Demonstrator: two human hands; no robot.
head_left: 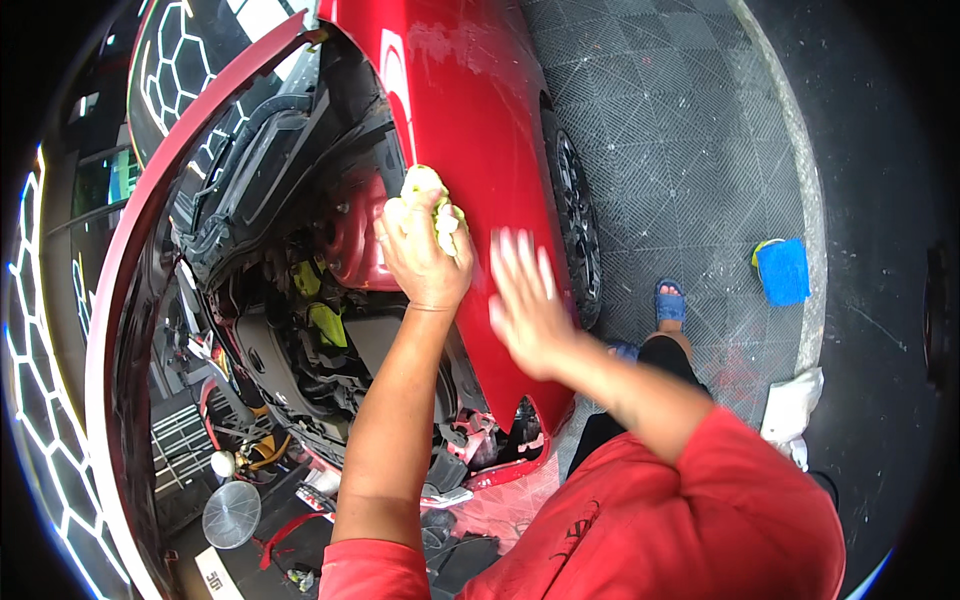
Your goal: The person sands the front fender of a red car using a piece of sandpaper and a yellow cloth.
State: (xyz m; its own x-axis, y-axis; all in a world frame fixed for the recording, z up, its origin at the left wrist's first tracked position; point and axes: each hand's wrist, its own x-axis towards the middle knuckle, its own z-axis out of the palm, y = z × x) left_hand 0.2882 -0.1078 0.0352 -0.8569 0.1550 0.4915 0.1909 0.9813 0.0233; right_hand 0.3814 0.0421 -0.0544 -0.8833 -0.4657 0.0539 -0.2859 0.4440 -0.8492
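Note:
My left hand [432, 272] is closed around a crumpled yellow-green cloth [424, 182] at the inner edge of a car's red fender [480, 130]. Part of the cloth is hidden by my fingers. To its right, my right hand [530, 312] is spread with fingers stretched out over the glossy red panel. Motion blurs it, so whether the palm touches the paint is unclear. Farther up the fender, a dull, smeary patch [432, 42] shows on the surface.
Left of the fender lies the exposed engine bay [375, 345], with yellow-green pieces [326, 325] inside and the raised hood [130, 235] beyond. A wheel [578, 215] borders the fender's right. A blue cloth [783, 272] and white bag [792, 408] lie on the tiled floor [660, 120].

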